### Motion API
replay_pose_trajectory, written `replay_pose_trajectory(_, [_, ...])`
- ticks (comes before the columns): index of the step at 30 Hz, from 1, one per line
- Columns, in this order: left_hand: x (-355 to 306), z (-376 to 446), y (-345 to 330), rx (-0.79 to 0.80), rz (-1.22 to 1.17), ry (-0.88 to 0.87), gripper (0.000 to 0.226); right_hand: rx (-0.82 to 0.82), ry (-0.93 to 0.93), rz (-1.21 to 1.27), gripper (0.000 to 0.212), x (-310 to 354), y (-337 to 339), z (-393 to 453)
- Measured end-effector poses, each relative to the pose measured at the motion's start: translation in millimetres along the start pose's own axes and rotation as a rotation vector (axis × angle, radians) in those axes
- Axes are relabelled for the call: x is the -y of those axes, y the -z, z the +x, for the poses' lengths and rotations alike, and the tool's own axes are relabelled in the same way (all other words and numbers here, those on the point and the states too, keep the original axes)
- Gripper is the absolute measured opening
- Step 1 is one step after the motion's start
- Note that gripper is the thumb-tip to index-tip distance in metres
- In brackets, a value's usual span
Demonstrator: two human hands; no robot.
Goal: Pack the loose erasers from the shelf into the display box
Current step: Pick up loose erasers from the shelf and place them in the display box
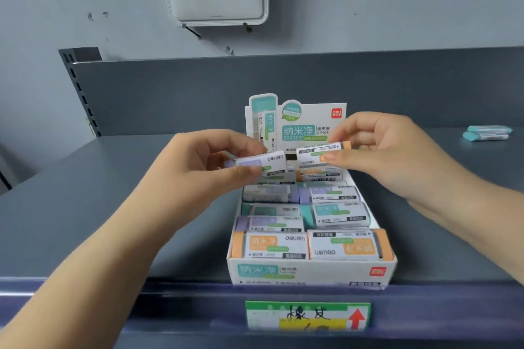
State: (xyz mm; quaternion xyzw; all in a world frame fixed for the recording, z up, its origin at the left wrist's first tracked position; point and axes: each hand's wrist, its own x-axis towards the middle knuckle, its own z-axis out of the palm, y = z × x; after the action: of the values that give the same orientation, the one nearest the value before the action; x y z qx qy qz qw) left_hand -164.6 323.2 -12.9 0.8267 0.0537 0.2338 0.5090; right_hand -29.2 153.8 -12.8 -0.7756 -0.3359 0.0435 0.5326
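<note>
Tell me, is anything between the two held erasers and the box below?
Nothing visible. The purple eraser and orange eraser hang above the back of the display box, with only packed erasers beneath.

We count two hands (pixel 204 161) (pixel 380 150), each holding one eraser (pixel 261 164) (pixel 323 151), one display box (pixel 312 272), and two loose teal erasers (pixel 486 133) on the shelf (pixel 113 193)

A stationery shop: grey metal shelf (pixel 85 207) with handwritten price label (pixel 307 316) and branded display box (pixel 312 272) of erasers.
</note>
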Motion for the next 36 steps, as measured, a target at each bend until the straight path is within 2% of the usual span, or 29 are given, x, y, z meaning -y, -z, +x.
replay_pose_trajectory(7, [4.9,-5.0,4.3,0.023,-0.078,-0.012,0.009,-0.033,0.026,-0.151,0.012,-13.1,-6.1,3.9])
replay_pose_trajectory(17, [7.3,-7.1,2.9,0.053,-0.049,-0.023,0.017,-0.044,0.172,-0.426,0.011,-20.2,-7.7,4.5])
replay_pose_trajectory(23, [-9.6,-6.1,-5.6,0.123,-0.042,-0.029,0.019,-0.027,0.228,-0.444,0.01,-22.5,-4.7,2.6])
replay_pose_trajectory(27, [-23.9,-6.3,-19.3,0.172,0.033,-0.035,0.028,-0.079,0.268,-0.231,0.013,-19.7,3.7,1.3])
replay_pose_trajectory(29, [-27.3,-6.1,-27.2,0.183,0.103,-0.053,0.026,0.026,0.27,-0.003,0.003,-14.1,9.3,-2.0])
replay_pose_trajectory(31, [-27.0,-4.7,-32.7,0.179,0.167,-0.061,0.019,0.194,0.269,0.153,0.007,-8.2,16.5,-6.3])
replay_pose_trajectory(34, [-24.9,-4.8,-36.8,0.17,0.256,-0.069,0.015,0.429,0.264,0.042,0.023,-3.5,23.3,-11.4])
replay_pose_trajectory(36, [-24.1,-5.3,-38.3,0.166,0.287,-0.082,0.015,0.489,0.242,-0.06,0.028,-3.2,24.1,-13.8])
